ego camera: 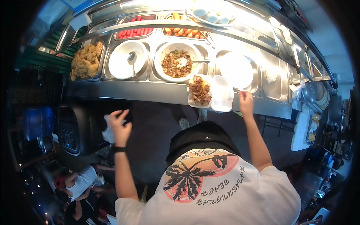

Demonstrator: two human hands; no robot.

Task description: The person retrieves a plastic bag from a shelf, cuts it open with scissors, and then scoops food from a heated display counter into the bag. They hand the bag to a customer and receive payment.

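Observation:
An open white foam takeaway box [221,94] sits on the steel counter edge, its lid folded out to the right. Its left half holds sliced browned meat [200,90], with rice showing underneath. Just right of the lid is my right hand [246,102], its fingers curled; glare obscures whether anything small is between them. My left hand [121,126] is off to the left, below the counter, fingers spread. Behind it, a crumpled clear plastic bag [108,133] shows; whether the hand touches it is unclear. Behind the box, a white bowl [159,63] contains chopped brown meat [177,64] and a spoon [199,61].
Fried pieces [87,60], red sausages [136,27] and orange-brown sausages [182,31] fill trays. A white bowl [118,62] holds a ladle [131,57]. A shelf rail [180,24] crosses above. A black speaker [67,129] stands left; people [81,182] are lower left.

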